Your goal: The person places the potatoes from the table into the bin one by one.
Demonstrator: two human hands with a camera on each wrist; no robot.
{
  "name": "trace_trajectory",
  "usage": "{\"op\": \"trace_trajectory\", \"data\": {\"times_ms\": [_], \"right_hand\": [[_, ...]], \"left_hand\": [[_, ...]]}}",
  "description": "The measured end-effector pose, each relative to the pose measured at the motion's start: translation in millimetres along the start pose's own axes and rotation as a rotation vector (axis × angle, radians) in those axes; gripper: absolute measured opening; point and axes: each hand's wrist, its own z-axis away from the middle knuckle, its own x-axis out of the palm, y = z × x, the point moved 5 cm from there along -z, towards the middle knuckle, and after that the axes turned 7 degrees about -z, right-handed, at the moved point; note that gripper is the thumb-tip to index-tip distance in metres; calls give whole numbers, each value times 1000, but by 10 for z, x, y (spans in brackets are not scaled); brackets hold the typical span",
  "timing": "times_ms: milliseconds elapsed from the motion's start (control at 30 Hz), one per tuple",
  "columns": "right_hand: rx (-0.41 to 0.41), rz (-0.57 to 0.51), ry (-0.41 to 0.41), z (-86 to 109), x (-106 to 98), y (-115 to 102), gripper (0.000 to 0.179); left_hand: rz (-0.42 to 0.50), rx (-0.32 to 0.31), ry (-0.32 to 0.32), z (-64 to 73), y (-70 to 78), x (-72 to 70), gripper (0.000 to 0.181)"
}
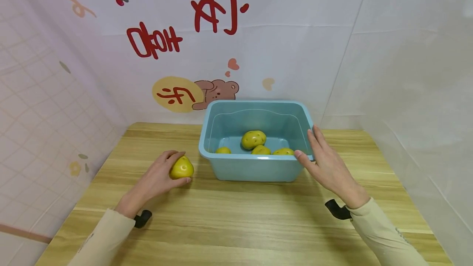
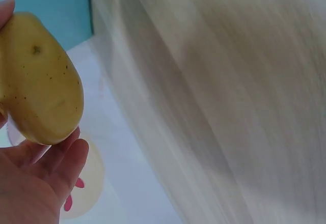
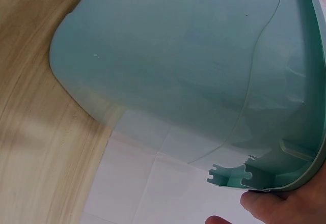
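My left hand [image 1: 159, 179] holds a yellow potato [image 1: 182, 168] between thumb and fingers, left of the blue plastic bin [image 1: 255, 170]. In the left wrist view the potato [image 2: 43, 81] is large, smooth and dotted with small dark specks, and fingers touch its ends. My right hand [image 1: 331, 170] rests at the bin's front right corner, with its fingers extended along the right rim and the thumb at the front rim. Inside the bin lie several potatoes, one of them whole in view [image 1: 253, 139]; the front wall partly hides the others.
The bin stands on a wood-grain table [image 1: 236, 225], near its back edge. White printed sheeting [image 1: 281, 52] rises behind the table and at both sides. A black strap piece [image 1: 143, 218] shows at the left wrist, another [image 1: 338, 209] at the right.
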Motion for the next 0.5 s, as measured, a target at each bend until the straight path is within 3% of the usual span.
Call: {"op": "trace_trajectory", "data": {"times_ms": [500], "right_hand": [[-1,-12,-2,-3,-2,3,85]], "left_hand": [[58,-6,166,210,214,-260,84]]}}
